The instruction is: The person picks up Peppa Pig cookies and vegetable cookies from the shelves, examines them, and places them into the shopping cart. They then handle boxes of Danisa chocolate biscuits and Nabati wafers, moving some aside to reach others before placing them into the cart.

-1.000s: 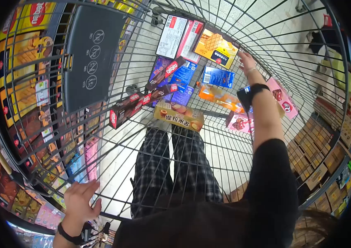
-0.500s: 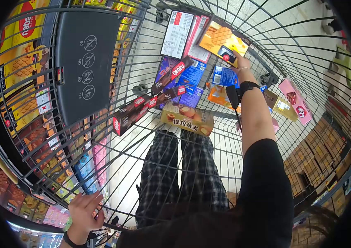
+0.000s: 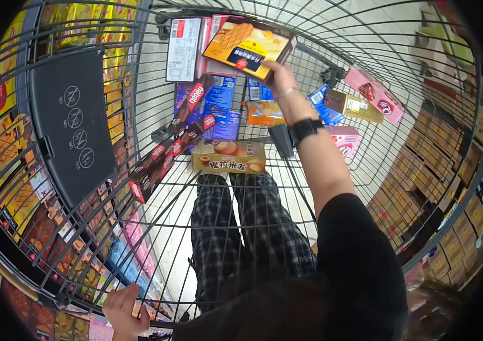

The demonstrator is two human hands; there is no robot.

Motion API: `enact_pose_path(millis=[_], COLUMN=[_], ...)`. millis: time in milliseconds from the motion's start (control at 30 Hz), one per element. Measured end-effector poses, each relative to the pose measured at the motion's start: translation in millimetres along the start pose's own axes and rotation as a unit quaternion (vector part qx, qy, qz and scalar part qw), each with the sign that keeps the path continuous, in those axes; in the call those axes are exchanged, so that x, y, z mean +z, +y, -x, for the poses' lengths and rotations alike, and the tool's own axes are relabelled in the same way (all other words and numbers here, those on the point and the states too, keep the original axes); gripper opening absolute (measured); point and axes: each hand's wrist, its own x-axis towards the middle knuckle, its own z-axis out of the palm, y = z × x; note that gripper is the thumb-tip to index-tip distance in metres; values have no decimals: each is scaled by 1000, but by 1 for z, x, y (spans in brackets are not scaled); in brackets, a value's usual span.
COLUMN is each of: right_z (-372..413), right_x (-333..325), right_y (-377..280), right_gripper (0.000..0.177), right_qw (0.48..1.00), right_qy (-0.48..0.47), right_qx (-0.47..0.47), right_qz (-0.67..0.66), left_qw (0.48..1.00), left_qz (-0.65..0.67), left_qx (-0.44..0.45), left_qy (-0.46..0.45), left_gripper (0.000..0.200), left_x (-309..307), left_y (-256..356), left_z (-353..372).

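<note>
Right hand [image 3: 284,85] now grips lifted yellow box [image 3: 247,42], left hand [image 3: 122,310] on cart [image 3: 156,199]

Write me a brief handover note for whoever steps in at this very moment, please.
Right hand: gripping the yellow wafer box by its lower edge, at the far end of the cart.
Left hand: closed on the cart's near rim.
Done: beige cake box, pink box and other boxes lie in the cart.
Left: yellow wafer box not yet set down.

Wafer box [image 3: 241,45] beyond cake box [image 3: 228,157], inside cart [image 3: 65,125].
</note>
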Motion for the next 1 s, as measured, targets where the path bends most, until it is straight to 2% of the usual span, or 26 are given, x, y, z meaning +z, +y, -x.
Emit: enact_pose_path(millis=[67, 100, 167, 200, 267, 333, 400, 467, 600, 667, 700, 733, 767, 800, 833, 867, 900, 933, 967, 1000], right_z=[47, 62, 109, 137, 168, 203, 228, 264, 343, 382, 407, 427, 448, 469, 481, 496, 512, 534, 549, 573], right_x=[3, -4, -6, 3, 8, 24, 35, 57, 84, 91, 98, 101, 105, 109, 106, 123, 139, 148, 154, 167], right_y=[-8, -8, -22, -35, -38, -60, -71, -96, -121, -131, -139, -145, -152, -156, -160, -155, -150, -131, -116, -102], right_gripper=[27, 27, 28, 28, 31, 35, 43, 50, 68, 68, 69, 68, 66, 65, 55, 46, 36, 32, 26, 21], right_qw=[998, 997, 989, 983, 959, 914, 888, 887, 899, 894, 898, 889, 859, 816, 729, 670, 606, 613, 577, 534], right_qy=[-1, -21, -50, -63, -127, -205, -283, -337, -402, -425, -424, -443, -470, -488, -513, -562, -595, -587, -540, -530], right_qx=[29, 60, 133, 172, 242, 336, 359, 314, 151, 113, 78, 50, -38, -126, -203, -309, -413, -459, -534, -572], right_qz=[-55, -45, -29, -25, -75, -98, -52, 24, 87, 86, 88, 109, 197, 282, 406, 374, 329, 261, 300, 326], left_qw=[989, 985, 998, 989, 980, 968, 960, 928, 876, 839, 782, 696, 588, 562, 534, 505, 476, 444, 410, 353], left_qz=[-75, -105, -15, 30, 24, 43, 28, 24, 9, 84, 259, 421, 565, 601, 631, 656, 689, 721, 751, 785], left_qx=[-71, 21, 41, 48, 67, 61, 60, 87, 136, 152, 196, 243, 288, 346, 401, 452, 450, 447, 443, 463], left_qy=[-102, -137, 42, 135, 185, 240, 274, 361, 462, 516, 532, 528, 503, 450, 394, 333, 311, 290, 269, 210], left_gripper=[41, 75, 52, 45, 48, 49, 48, 52, 73, 84, 89, 93, 97, 99, 102, 105, 106, 109, 112, 114], left_x=[-5, 36, 22, 14, 13, 8, 1, 5, 12, 22, 22, 19, 15, 16, 18, 21, 33, 44, 56, 72], left_y=[3, -49, -19, -8, -3, 2, 3, -2, -14, -22, -22, -20, -19, -24, -31, -35, -43, -51, -59, -76], left_z=[9, 40, 20, 11, 12, 12, 15, 19, 19, 16, 15, 13, 18, 30, 44, 59, 82, 105, 129, 151])
